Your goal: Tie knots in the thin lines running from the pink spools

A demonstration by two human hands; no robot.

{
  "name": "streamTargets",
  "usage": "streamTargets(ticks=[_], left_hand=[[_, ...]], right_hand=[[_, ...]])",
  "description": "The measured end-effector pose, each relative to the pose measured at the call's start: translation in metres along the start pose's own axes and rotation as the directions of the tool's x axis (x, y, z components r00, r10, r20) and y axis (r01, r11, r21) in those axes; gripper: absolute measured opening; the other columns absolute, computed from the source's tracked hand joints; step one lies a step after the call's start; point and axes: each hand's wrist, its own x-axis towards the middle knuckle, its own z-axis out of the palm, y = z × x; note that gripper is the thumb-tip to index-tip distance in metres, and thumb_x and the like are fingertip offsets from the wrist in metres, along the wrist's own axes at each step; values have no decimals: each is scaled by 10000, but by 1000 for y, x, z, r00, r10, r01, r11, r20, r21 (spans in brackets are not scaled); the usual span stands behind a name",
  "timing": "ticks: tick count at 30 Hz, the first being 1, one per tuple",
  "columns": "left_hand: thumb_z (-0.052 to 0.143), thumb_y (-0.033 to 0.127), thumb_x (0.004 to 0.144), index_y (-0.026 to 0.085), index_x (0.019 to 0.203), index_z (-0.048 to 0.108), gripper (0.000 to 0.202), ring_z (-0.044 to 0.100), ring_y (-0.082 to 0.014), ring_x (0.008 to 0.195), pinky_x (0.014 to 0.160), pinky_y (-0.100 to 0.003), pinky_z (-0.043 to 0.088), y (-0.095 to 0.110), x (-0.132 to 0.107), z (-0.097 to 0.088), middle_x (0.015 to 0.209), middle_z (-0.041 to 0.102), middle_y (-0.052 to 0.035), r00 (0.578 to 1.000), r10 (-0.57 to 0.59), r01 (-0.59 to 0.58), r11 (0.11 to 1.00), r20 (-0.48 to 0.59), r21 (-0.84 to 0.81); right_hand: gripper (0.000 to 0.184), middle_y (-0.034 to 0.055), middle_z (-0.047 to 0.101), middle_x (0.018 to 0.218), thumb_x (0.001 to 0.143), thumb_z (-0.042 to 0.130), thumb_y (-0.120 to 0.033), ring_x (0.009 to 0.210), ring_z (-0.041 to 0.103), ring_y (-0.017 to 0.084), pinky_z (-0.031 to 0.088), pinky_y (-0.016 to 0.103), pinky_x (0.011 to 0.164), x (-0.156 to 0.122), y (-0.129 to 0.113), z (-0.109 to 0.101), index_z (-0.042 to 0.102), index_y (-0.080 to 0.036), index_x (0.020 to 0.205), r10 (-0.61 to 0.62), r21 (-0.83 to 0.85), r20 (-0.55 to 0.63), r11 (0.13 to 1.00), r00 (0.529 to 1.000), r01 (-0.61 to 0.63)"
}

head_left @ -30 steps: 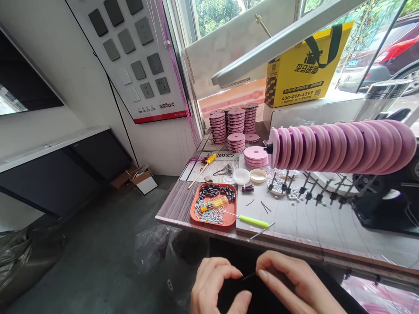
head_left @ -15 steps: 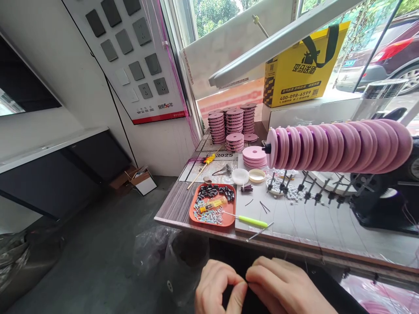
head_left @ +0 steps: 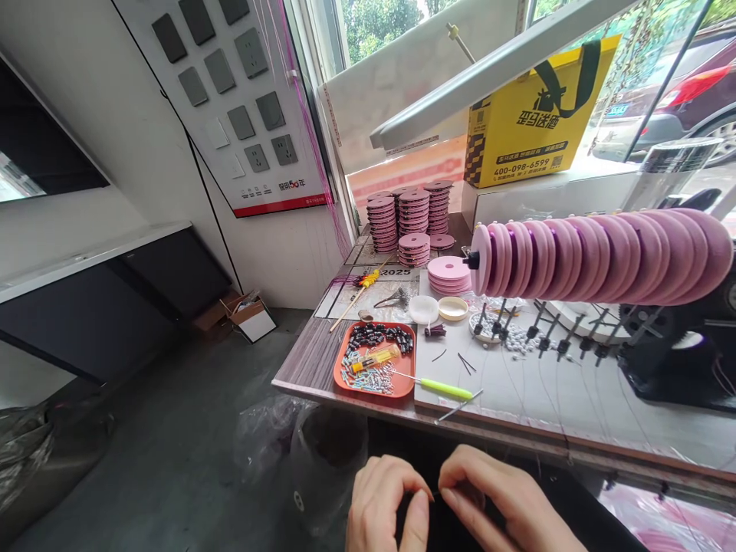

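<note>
Low in the view, just in front of the table edge, my left hand (head_left: pixel 382 498) is closed, thumb and forefinger pinched together. Facing it, my right hand (head_left: pixel 500 491) pinches in the same way, with a narrow gap between the fingertips. A faint thin strand seems to span that gap, but it is too small to name. Closest on the table lie a green-handled screwdriver (head_left: pixel 445 389) and a thin metal rod (head_left: pixel 458 407). Left of them, an orange tray (head_left: pixel 339 376) holds black parts, small metal pieces and a yellow-handled screwdriver (head_left: pixel 375 359).
A row of pink discs (head_left: pixel 580 257) on a shaft stretches over the right side, with black clips and threads hanging below. Stacks of pink spools (head_left: pixel 414 211) stand at the back. Lids, white beads (head_left: pixel 520 337) and a yellow bag (head_left: pixel 534 126) are further in. Plastic bags hang below the table.
My fingertips have drawn slightly apart, the right hand shifting a little up and to the right. The view has moved very slightly; the table things stay put.
</note>
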Motion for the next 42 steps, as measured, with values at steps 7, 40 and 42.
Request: streamTargets(ticks=[7,40,42], left_hand=[[403,292,885,233,645,428,248,486,-145,551,550,-256,352,-4,-4,7,575,524,41,1000,22,-22,999,-20,26],[430,200,874,219,715,480,168,516,-182,699,683,-322,376,12,34,-16,704,558,10,981,17,-43,990,192,134],[461,240,893,223,814,551,122,542,-208,808,748,-351,395,10,46,-22,816,606,-10,978,-10,-23,987,206,157]], right_hand=[[140,-11,564,718,911,423,-198,581,518,108,403,177,529,1,-1,-3,489,-213,789,18,-10,54,1000,998,-17],[145,6,571,747,920,394,-136,648,518,151,411,245,580,15,-5,-18,449,-222,818,-113,-204,-85,975,990,94],[159,21,590,779,938,384,-133,766,524,195,418,311,678,28,-5,-24,454,-217,821,-137,-287,-85,952,987,107]])
